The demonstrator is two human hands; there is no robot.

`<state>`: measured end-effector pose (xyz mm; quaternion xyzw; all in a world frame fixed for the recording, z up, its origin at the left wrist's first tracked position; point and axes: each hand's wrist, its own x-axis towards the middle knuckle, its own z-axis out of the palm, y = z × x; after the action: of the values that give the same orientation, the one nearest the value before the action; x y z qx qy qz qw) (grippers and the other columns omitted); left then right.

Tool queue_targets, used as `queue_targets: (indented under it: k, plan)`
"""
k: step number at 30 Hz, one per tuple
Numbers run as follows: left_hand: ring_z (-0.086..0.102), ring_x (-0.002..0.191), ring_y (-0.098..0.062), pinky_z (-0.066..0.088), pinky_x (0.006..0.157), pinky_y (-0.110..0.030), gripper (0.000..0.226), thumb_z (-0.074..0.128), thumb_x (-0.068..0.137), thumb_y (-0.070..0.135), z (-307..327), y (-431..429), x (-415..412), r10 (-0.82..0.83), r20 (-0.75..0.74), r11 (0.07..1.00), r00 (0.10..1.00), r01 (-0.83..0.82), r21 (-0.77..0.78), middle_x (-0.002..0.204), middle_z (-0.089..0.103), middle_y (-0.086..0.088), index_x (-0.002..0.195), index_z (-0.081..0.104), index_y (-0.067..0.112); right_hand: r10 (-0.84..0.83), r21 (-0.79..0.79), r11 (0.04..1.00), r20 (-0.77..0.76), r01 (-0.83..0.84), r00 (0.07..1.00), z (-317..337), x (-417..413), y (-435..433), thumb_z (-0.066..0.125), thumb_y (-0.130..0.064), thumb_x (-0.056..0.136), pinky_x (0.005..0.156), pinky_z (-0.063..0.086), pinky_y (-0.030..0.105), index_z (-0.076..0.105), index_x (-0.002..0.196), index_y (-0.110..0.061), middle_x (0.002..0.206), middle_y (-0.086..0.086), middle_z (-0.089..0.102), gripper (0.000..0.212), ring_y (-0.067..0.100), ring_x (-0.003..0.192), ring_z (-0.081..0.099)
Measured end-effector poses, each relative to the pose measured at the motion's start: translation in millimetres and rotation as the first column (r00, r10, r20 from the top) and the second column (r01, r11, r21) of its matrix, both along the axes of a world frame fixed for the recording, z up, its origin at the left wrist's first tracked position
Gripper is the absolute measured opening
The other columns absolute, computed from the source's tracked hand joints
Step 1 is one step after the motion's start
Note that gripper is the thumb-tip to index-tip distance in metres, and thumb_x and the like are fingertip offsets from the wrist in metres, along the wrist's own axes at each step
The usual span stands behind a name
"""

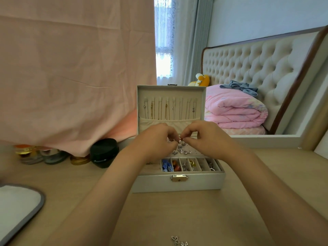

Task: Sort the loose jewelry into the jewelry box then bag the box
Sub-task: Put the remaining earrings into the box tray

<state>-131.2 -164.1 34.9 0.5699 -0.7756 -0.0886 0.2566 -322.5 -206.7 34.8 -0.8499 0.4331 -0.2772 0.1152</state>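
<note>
Box [177,184] open on bench [150,210], lid upright, chains hung inside.
Left hand [156,139] and right hand [204,137]: fingers curled, both pinching one small pearl piece [180,141] over stud panel.
Progress, judged: sorting well advanced; closing and bagging not done; bag not identified.
Count: one box; six front compartments, most filled; two loose pieces [179,242] at near bench edge.

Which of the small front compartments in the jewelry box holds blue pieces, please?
The leftmost compartment; the one beside it holds orange-red pieces, the rest silver or gold.
</note>
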Motion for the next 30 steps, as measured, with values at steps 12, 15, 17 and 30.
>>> queue_targets:
  k: [12,15,17,30]
  plan:
    - [0.059,0.075,-0.004,0.048,0.068,-0.022,0.008,0.065,0.092,0.029,-14,99,7,-0.140,-0.058,0.989,0.988,0.143,0.048,0.079,0.066,0.016,0.089,0.070,0.034,0.191,0.228,0.960,-0.103,-0.164,0.976,6,-10,101,0.074,-0.026,0.087,0.064,0.038,0.005,0.077,0.088,-0.031,0.081,-0.019,0.069,0.006,-0.012,0.070,0.056]
    - [0.060,0.078,-0.007,0.049,0.068,-0.022,0.006,0.066,0.092,0.028,-29,123,9,-0.177,-0.045,0.979,0.983,0.181,0.091,0.083,0.068,0.013,0.094,0.071,0.032,0.265,0.317,0.924,-0.130,-0.213,0.955,-5,-13,122,0.075,-0.024,0.087,0.064,0.038,0.005,0.078,0.093,-0.031,0.081,-0.019,0.068,0.009,-0.012,0.069,0.056]
    - [0.060,0.080,-0.005,0.048,0.067,-0.019,0.008,0.066,0.091,0.032,-41,134,10,-0.191,-0.038,0.971,0.981,0.195,0.140,0.087,0.067,0.015,0.098,0.070,0.035,0.300,0.376,0.897,-0.137,-0.230,0.944,-12,-14,133,0.077,-0.020,0.086,0.061,0.039,0.006,0.078,0.095,-0.030,0.083,-0.014,0.070,0.013,-0.009,0.062,0.055]
    - [0.060,0.084,-0.003,0.048,0.072,-0.018,0.015,0.075,0.087,0.031,-72,147,11,-0.288,-0.104,0.941,0.952,0.302,0.155,0.092,0.065,0.020,0.099,0.077,0.040,0.332,0.508,0.836,-0.167,-0.208,0.929,-31,-12,151,0.083,-0.023,0.082,0.058,0.039,0.007,0.081,0.092,-0.030,0.068,-0.027,0.065,0.013,-0.008,0.062,0.055]
